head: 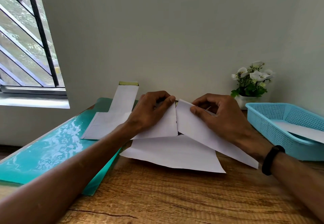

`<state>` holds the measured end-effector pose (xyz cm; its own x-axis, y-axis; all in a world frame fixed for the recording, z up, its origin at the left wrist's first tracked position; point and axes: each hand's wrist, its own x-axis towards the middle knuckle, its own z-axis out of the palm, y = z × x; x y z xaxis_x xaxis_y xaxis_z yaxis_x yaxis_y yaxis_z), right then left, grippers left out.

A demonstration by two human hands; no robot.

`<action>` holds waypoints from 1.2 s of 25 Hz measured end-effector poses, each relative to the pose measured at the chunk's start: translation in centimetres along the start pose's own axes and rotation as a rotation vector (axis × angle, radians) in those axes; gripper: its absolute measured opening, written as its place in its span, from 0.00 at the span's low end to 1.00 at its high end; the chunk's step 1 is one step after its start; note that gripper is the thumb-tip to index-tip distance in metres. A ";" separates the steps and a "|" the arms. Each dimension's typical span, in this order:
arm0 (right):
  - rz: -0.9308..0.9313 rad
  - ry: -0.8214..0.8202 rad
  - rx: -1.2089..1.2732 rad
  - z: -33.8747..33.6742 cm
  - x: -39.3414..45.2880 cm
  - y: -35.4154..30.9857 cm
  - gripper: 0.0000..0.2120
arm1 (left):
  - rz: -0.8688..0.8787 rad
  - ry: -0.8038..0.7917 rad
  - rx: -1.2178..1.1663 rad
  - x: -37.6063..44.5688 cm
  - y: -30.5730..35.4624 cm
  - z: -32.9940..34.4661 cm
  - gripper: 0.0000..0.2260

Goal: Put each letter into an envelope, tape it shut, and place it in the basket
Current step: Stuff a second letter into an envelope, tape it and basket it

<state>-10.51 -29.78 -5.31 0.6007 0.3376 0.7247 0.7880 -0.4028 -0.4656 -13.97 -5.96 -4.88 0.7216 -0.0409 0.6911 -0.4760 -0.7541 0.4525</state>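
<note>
My left hand (150,111) pinches the top corner of a white envelope (161,125), where a bit of yellow strip shows. A long folded white letter (206,132) is pinched at its upper end by my right hand (215,113). The two papers meet edge to edge between my hands, held just above a loose white sheet (175,153) lying on the wooden table (166,197). The light blue basket (273,118) stands at the right with one white envelope (301,131) inside. Whether the letter's end is inside the envelope I cannot tell.
A teal folder (43,150) lies at the left with white envelopes (105,124) on it; one envelope with a yellow flap strip (126,96) leans on the wall. A white pot of flowers (249,87) stands behind the basket. A barred window is at the far left.
</note>
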 end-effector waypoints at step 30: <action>0.034 -0.154 -0.075 -0.4 0.3 -0.3 0.10 | 0.239 -0.108 0.085 -0.7 1.2 0.7 0.14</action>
<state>-10.59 -29.94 -4.72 0.6450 0.4464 0.6202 0.7580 -0.4763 -0.4455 -14.70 -7.30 -5.21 0.6454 -0.2901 0.7067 -0.5984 -0.7669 0.2317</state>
